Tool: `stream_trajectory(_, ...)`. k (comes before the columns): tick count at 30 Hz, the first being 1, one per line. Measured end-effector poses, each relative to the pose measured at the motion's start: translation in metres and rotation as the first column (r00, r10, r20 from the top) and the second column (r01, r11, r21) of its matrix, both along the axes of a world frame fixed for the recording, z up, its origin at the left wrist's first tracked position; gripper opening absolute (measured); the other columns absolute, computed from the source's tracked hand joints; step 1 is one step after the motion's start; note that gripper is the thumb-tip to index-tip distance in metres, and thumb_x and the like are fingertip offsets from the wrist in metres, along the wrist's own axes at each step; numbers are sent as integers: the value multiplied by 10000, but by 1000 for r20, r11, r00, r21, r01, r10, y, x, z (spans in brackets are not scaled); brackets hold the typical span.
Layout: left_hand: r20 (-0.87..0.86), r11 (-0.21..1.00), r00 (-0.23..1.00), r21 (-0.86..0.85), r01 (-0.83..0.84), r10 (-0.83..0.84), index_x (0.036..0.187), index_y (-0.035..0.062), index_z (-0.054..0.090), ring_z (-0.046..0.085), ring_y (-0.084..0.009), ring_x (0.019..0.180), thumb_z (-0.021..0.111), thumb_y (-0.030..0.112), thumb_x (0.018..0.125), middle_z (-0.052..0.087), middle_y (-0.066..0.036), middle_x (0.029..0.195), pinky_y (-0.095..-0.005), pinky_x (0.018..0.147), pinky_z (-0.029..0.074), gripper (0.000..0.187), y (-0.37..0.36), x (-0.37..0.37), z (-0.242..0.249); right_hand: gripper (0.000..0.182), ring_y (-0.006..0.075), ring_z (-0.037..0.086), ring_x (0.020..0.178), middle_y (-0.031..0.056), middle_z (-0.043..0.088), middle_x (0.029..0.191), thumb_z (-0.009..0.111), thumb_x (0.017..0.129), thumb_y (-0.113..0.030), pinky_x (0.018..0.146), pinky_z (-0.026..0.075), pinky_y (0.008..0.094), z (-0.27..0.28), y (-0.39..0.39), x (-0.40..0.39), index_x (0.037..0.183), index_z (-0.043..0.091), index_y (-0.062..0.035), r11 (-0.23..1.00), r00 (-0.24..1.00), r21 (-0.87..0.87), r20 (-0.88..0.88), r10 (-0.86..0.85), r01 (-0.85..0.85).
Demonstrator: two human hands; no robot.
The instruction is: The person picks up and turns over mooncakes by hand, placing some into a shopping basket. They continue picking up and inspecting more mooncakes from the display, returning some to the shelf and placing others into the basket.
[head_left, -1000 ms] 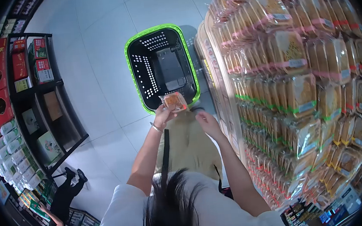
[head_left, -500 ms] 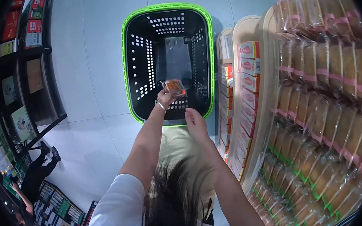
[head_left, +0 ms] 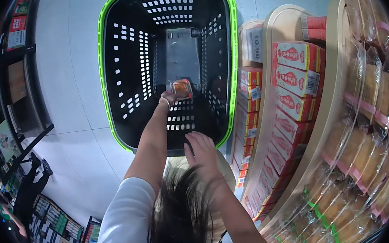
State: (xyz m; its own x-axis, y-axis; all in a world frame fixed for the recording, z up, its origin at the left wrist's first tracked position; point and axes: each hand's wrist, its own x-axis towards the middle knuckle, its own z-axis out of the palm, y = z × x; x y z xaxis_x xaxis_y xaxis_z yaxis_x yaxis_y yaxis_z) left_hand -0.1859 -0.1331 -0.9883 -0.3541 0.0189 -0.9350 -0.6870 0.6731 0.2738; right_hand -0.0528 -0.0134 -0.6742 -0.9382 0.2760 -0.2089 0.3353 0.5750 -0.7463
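My left hand point(head_left: 169, 96) reaches down inside a black shopping basket point(head_left: 127, 62) with a bright green rim. Its fingers are closed on the edge of a small clear-wrapped food pack point(head_left: 183, 89) with orange-brown contents and a red edge. In this view the pack overlaps the lower end of the basket's floor. My right hand point(head_left: 201, 149) lies at the basket's near rim, fingers stretched out and thumb apart, holding nothing. Long dark hair hangs over part of the right forearm.
To the right, shelves hold red-and-white boxes point(head_left: 292, 78) and rows of clear-bagged bread point(head_left: 361, 146). A price tag point(head_left: 255, 44) stands at the shelf end. Dark display shelving point(head_left: 28, 103) lines the left, with a person in dark clothes point(head_left: 27, 191) farther back.
My left hand has lowered the food pack deeper into the basket. My right hand has moved to the near rim, its fingers spreading. The basket looks larger and closer.
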Motion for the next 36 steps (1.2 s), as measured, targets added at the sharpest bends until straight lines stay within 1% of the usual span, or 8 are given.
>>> stream_trajectory(1,4,1000,1000,0,-2,2,953,-37,586,630,-195,748,718,207,712,650,-133,833,-317,686,506,367,-2,0,-1,263,278,544,1009,108,586,1022,621,760,-115,858,411,382,2,0,0,1004,579,-24,1000,1000,13,1,-11,11)
stream_trajectory(3,50,849,889,-278,450,-455,1075,23,615,613,-247,998,651,189,760,633,-177,1047,-337,844,484,358,-10,2,1,253,281,543,998,110,585,1013,619,765,-116,853,412,383,4,0,0,996,581,-21,1000,1000,25,12,6,-7)
stream_trajectory(4,67,860,912,-309,406,-406,1183,72,560,522,-265,1146,612,185,783,575,-149,1182,-352,956,419,419,-4,0,31,242,284,542,987,111,584,1003,616,769,-118,848,413,385,5,1,-1,988,583,-19,999,1000,41,11,23,-23)
stream_trajectory(11,-99,767,764,-163,620,-638,1138,44,576,549,-317,1086,570,215,778,572,-197,1152,-380,937,446,398,9,-8,160,291,293,527,1005,140,573,1005,580,805,-169,871,408,391,18,-3,3,1026,569,20,999,991,16,128,45,-47)
stream_trajectory(17,-483,910,812,69,409,-328,981,49,610,647,-258,832,500,109,852,664,-132,886,-332,751,495,180,20,19,322,357,348,535,985,181,575,1016,552,818,-223,845,443,414,110,-7,5,1102,542,-6,995,933,-100,360,21,17)
stream_trajectory(21,-389,839,920,482,254,-55,1020,3,545,588,-123,863,455,-5,888,619,-58,879,-274,762,486,160,7,61,412,244,376,560,855,207,574,892,530,825,-228,746,447,467,175,-11,39,915,540,-2,989,936,-141,339,90,-44)
stream_trajectory(30,-453,681,846,527,508,-281,1038,-2,535,583,-114,882,464,36,914,617,-52,918,-246,796,461,148,34,94,621,285,357,563,899,182,589,933,495,844,-277,751,446,441,332,1,116,931,538,-10,971,950,-194,303,-72,136)
stream_trajectory(36,-485,489,870,740,462,-87,1011,-19,547,564,-95,852,493,122,936,611,-33,916,-243,799,463,169,112,78,720,323,353,549,939,190,582,988,469,874,-283,812,435,419,398,-2,162,1023,547,-8,943,956,-180,139,-257,279)
